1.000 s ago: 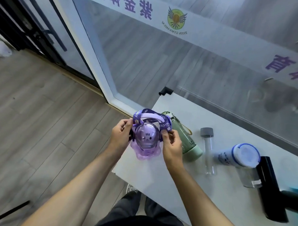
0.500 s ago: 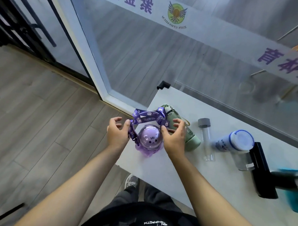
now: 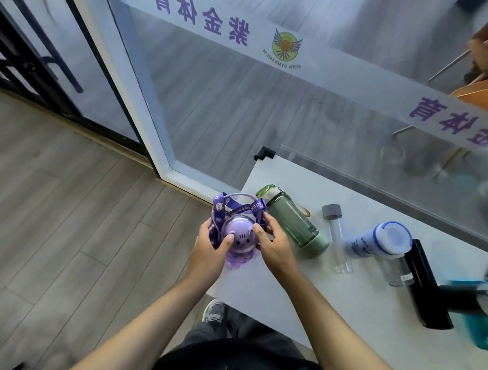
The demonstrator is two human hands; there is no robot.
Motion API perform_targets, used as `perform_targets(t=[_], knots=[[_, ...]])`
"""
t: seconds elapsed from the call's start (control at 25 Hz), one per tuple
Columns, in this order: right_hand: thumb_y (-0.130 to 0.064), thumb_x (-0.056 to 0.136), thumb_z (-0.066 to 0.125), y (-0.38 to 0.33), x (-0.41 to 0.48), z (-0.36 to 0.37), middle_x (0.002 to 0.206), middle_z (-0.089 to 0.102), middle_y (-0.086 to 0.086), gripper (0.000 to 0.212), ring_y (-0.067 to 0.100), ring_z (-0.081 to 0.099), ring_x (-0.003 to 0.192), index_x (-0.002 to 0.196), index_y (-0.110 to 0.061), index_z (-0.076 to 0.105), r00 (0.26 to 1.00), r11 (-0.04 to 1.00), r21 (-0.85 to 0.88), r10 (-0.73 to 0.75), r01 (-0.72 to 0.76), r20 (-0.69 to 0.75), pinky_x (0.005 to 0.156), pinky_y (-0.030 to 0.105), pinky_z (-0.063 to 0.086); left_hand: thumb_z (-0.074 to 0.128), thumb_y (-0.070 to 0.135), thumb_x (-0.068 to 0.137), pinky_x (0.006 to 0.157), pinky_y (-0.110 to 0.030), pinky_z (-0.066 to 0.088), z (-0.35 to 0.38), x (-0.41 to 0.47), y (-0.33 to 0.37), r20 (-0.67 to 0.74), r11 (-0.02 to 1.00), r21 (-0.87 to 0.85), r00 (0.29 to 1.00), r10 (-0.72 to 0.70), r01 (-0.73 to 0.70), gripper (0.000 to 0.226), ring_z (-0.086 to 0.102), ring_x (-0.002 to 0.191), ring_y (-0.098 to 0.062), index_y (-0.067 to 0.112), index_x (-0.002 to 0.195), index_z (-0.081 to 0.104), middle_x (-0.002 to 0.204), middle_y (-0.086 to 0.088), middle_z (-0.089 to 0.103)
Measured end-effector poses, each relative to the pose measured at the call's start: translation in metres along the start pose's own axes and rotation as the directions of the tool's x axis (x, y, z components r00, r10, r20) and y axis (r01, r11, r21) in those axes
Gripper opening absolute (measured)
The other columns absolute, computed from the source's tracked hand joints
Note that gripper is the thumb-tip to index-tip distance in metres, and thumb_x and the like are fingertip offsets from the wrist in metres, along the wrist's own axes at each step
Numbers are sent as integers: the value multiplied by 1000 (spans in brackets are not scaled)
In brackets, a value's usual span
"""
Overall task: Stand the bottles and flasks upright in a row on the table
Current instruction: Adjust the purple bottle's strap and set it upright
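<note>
A purple bottle (image 3: 239, 237) with a domed lid and a purple strap stands upright at the left edge of the white table (image 3: 344, 295). My left hand (image 3: 210, 249) grips its left side, thumb on the dome. My right hand (image 3: 274, 242) holds its right side, fingers at the strap. To the right lie a green bottle (image 3: 291, 220), a clear tube bottle with a grey cap (image 3: 337, 239) and a blue-and-white bottle (image 3: 380, 242), all on their sides. A black flask (image 3: 425, 285) lies further right, and a teal bottle (image 3: 480, 315) sits at the right edge.
A glass wall with a white banner (image 3: 326, 73) runs along the table's far edge. A black corner guard (image 3: 263, 153) caps the table's far-left corner. Wooden floor (image 3: 68, 219) lies to the left, below the table edge. My legs and a shoe (image 3: 213, 310) are under the table's near edge.
The purple bottle has come down from just above the table edge to stand on it. My hands moved from the strap onto the bottle's sides and dome.
</note>
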State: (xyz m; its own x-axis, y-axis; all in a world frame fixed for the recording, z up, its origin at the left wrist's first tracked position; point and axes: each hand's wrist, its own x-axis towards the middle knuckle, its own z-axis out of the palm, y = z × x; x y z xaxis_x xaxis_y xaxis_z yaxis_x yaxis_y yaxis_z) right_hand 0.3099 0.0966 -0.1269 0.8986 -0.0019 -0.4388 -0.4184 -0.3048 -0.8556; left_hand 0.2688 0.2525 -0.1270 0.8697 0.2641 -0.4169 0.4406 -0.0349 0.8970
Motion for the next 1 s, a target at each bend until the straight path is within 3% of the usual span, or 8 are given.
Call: perform_targets(t=[0.16,0.32,0.44,0.52,0.68,0.76,0.84,1.0], knots=[[-33,95,66,-28,14,0,120,67,-17,38,9,66,111,130,-42,56,996,996,68,-54,50,70,98,45,56,67,23,91,82,-17,52,-9,16,25,-33,998,0,997,68,-68,47,59,105,9,30,131,43,123,9,61],[-32,94,69,-66,40,-5,125,68,-6,47,12,68,111,139,-28,56,985,978,142,-162,152,61,97,45,57,66,26,92,75,-14,52,-8,35,70,-57,986,2,984,169,-169,43,63,105,-3,36,128,43,116,18,59],[-29,97,67,-94,61,-14,122,65,-11,47,12,65,115,141,-26,52,976,963,170,-217,208,35,97,44,57,68,31,89,86,-26,55,-3,65,100,-41,974,26,973,226,-225,51,64,110,-14,30,135,43,124,4,60],[-28,97,66,-109,76,-27,122,63,-16,48,10,63,117,142,-28,50,972,955,188,-234,228,11,97,44,57,67,27,91,85,-22,53,8,86,120,-19,965,56,966,259,-257,53,63,111,-16,27,137,42,125,0,59],[-17,100,55,-120,115,-61,125,64,0,45,20,64,117,140,-36,50,981,950,246,-189,193,-40,96,41,58,66,25,92,74,-10,50,40,126,155,96,961,101,964,249,-258,55,60,101,5,21,141,40,112,13,57],[-10,103,41,-119,124,-75,130,64,8,48,22,64,115,146,-30,47,987,950,270,-155,159,-39,93,34,58,66,23,92,71,-4,46,49,139,162,173,954,130,953,248,-272,55,55,94,18,16,141,41,115,9,58],[-7,105,33,-113,138,-90,131,63,8,49,23,64,116,149,-25,43,991,953,274,-125,132,-42,88,25,58,65,22,93,79,-9,47,64,156,165,228,951,164,948,223,-263,57,53,97,16,15,143,41,124,2,57],[-3,103,32,-98,159,-105,131,63,8,53,23,64,115,149,-26,43,997,950,306,-51,67,-59,78,21,58,66,18,92,97,-35,51,90,182,166,287,958,173,943,171,-227,59,53,106,3,17,145,40,125,-2,58]])
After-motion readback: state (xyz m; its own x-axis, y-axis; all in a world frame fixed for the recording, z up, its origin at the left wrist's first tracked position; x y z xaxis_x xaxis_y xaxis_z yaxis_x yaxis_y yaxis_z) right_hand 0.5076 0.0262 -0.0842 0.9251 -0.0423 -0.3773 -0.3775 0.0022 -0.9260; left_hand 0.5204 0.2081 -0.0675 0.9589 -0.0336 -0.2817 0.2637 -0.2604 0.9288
